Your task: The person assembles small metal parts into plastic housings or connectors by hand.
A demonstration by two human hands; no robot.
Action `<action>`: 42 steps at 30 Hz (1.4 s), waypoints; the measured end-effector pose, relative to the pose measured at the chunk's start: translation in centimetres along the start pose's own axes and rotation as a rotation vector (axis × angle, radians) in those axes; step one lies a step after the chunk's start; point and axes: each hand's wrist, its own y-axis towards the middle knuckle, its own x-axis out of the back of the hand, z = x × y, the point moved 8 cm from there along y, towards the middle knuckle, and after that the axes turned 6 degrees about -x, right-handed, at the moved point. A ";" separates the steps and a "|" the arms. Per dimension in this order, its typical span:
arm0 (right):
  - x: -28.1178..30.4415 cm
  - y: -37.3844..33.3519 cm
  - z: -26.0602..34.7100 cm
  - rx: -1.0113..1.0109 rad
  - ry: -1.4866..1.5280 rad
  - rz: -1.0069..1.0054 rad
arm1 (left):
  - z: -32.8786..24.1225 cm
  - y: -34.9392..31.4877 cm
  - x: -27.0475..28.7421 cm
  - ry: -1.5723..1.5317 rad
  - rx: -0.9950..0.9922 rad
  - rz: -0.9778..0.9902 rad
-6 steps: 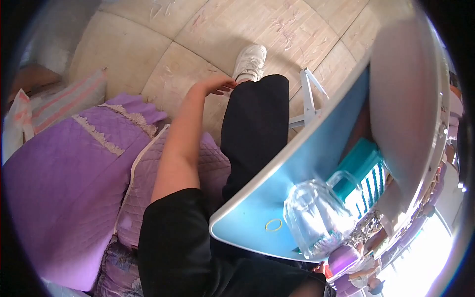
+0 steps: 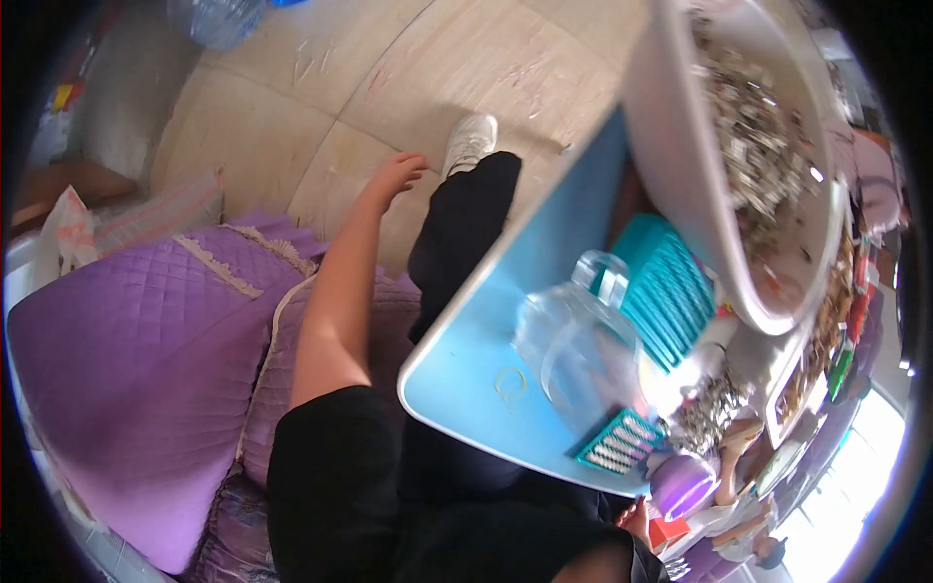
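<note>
In the head view, the left hand (image 2: 397,179) is seen over the tiled floor (image 2: 282,107), near the white shoe (image 2: 471,144); its fingers are loosely extended and nothing is gripped. A partly hidden hand (image 2: 638,521) is noted beside a red box (image 2: 669,531); whether it is the right hand, and what is held, cannot be told. A clear plastic container (image 2: 578,340) is placed on the blue, white-rimmed surface (image 2: 466,364), just beside a teal slatted basket (image 2: 666,277). Small pieces are contained in the white basin (image 2: 671,165).
</note>
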 end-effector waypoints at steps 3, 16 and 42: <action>-1.2 1.3 -0.5 -0.001 0.016 0.316 | -4.4 -5.8 -1.9 -0.070 -0.086 -0.011; -9.6 -1.7 -0.8 -0.131 -0.295 1.107 | -12.4 -36.5 -3.3 -0.273 -0.470 -0.410; -32.0 -23.5 27.7 2.003 -1.053 -0.332 | -13.7 -49.3 -32.2 0.413 -0.681 0.554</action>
